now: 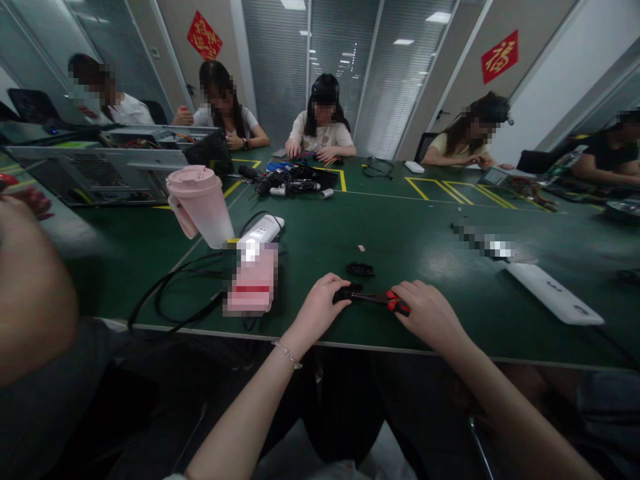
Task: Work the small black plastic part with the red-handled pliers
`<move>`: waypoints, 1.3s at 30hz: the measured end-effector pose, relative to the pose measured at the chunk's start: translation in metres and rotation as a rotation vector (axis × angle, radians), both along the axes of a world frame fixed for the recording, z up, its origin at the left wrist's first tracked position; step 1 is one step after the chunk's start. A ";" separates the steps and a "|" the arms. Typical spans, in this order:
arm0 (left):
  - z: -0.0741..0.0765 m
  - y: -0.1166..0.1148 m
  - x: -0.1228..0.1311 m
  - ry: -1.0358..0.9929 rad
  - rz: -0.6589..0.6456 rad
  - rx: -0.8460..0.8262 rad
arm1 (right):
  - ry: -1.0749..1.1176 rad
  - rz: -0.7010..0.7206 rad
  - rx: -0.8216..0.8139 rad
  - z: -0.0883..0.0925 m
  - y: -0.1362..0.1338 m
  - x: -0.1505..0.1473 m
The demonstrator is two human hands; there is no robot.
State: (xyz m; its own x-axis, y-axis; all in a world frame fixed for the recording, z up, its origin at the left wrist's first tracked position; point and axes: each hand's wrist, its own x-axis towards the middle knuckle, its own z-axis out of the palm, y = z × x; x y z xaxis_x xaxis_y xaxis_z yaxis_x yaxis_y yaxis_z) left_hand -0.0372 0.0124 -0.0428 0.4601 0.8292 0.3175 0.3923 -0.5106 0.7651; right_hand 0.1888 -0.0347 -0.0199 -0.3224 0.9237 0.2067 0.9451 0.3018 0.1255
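Observation:
My left hand (pixel 325 298) pinches a small black part (pixel 349 292) just above the front of the green table; its exact kind is too small to tell. From the right, my right hand (pixel 429 308) is closed round the red-and-black handles of long-nosed pliers (pixel 394 302). Their dark jaws point left and meet the black part at my left fingertips. Whether the jaws grip it, I cannot tell. Just beyond my hands lies another black piece (pixel 360 269), with a small pinkish scrap (pixel 361 248) farther off.
Left of my hands are a pink phone (pixel 251 283), a white power bank (pixel 270 229), black cables and a pink cup (pixel 199 207). An opened computer case (pixel 100 175) stands beyond. Another white power bank (pixel 553 293) lies right. Several people sit opposite; someone's arm (pixel 35 293) is close on my left.

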 end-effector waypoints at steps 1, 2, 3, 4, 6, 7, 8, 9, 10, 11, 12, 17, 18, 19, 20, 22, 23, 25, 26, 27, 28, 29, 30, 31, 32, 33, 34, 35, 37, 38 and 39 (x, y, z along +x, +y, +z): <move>0.000 0.000 0.000 -0.001 -0.001 0.000 | 0.009 -0.007 -0.009 0.000 0.000 0.000; 0.000 0.000 0.000 -0.003 -0.002 -0.001 | 0.019 -0.015 -0.017 0.000 0.000 0.000; -0.001 0.000 0.000 -0.006 -0.003 -0.001 | 0.029 -0.024 -0.023 -0.001 -0.001 -0.001; -0.001 0.000 0.000 -0.008 -0.004 0.000 | 0.038 -0.032 -0.027 -0.001 -0.001 -0.001; -0.003 0.000 0.000 -0.012 -0.004 0.003 | 0.049 -0.049 -0.036 -0.001 -0.002 -0.002; -0.003 0.000 0.000 -0.012 -0.004 0.005 | 0.050 -0.058 -0.043 -0.001 -0.002 -0.003; -0.004 0.000 0.000 -0.013 -0.005 0.007 | 0.048 -0.066 -0.048 -0.001 -0.003 -0.004; -0.004 0.000 0.000 -0.015 -0.004 0.008 | 0.043 -0.071 -0.048 -0.001 -0.003 -0.004; -0.004 0.000 0.000 -0.015 -0.004 0.008 | 0.038 -0.071 -0.043 0.000 -0.004 -0.005; -0.003 0.000 0.000 -0.016 -0.001 0.005 | 0.031 -0.066 -0.033 0.000 -0.004 -0.005; -0.003 0.000 0.000 -0.016 0.001 0.000 | 0.024 -0.058 -0.017 0.000 -0.005 -0.005; 0.001 -0.001 0.001 -0.013 0.005 -0.015 | -0.014 -0.016 0.068 -0.002 -0.005 -0.003; 0.001 -0.001 0.001 -0.012 0.006 -0.015 | -0.013 -0.013 0.070 -0.002 -0.005 -0.003; 0.001 -0.001 0.000 -0.010 0.007 -0.015 | -0.005 -0.013 0.063 -0.003 -0.004 -0.002; 0.001 -0.001 0.000 -0.009 0.009 -0.013 | 0.008 -0.020 0.048 -0.003 -0.004 -0.002; 0.000 -0.001 0.000 -0.007 0.010 -0.009 | 0.044 -0.045 -0.001 -0.003 -0.004 -0.003; -0.001 -0.001 0.000 -0.007 0.010 -0.008 | 0.058 -0.063 -0.028 -0.003 -0.005 -0.004; -0.002 -0.001 0.000 -0.005 0.009 -0.006 | 0.073 -0.100 -0.070 -0.002 -0.005 -0.006; -0.002 -0.001 0.000 -0.004 0.008 -0.007 | 0.075 -0.114 -0.080 -0.002 -0.006 -0.007; -0.002 0.000 0.001 -0.003 0.007 -0.007 | 0.074 -0.122 -0.083 -0.002 -0.006 -0.007; -0.003 0.000 0.001 -0.004 0.006 -0.006 | 0.072 -0.124 -0.079 -0.002 -0.006 -0.007; -0.003 0.000 0.001 -0.004 0.005 -0.006 | 0.071 -0.120 -0.072 -0.002 -0.006 -0.007; -0.004 0.001 0.001 -0.003 0.005 -0.005 | 0.069 -0.113 -0.062 -0.002 -0.006 -0.006; -0.004 0.001 0.001 -0.002 0.006 -0.005 | 0.068 -0.101 -0.053 -0.002 -0.005 -0.006; -0.005 0.001 0.001 -0.001 0.009 -0.004 | 0.065 -0.089 -0.043 -0.002 -0.005 -0.005; -0.005 0.001 0.001 0.000 0.010 -0.002 | 0.059 -0.076 -0.033 -0.001 -0.004 -0.004; -0.006 0.002 0.001 0.000 0.010 0.001 | 0.051 -0.064 -0.024 -0.001 -0.003 -0.004; -0.006 0.002 0.001 0.000 0.010 0.005 | 0.041 -0.054 -0.015 0.000 -0.003 -0.003; -0.007 0.002 0.001 -0.001 0.007 0.006 | 0.022 -0.046 -0.004 0.000 -0.002 -0.003; -0.007 0.002 0.001 -0.001 0.007 0.005 | 0.018 -0.048 -0.003 0.000 -0.002 -0.003; -0.007 0.002 0.001 0.000 0.007 0.002 | 0.020 -0.052 -0.007 0.000 -0.002 -0.003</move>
State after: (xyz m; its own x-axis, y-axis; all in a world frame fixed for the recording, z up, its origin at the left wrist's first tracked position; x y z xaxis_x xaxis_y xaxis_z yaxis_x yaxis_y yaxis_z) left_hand -0.0363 0.0142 -0.0494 0.4540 0.8317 0.3196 0.3961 -0.5096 0.7638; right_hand 0.1855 -0.0370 -0.0199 -0.2699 0.9406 0.2060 0.9618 0.2531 0.1045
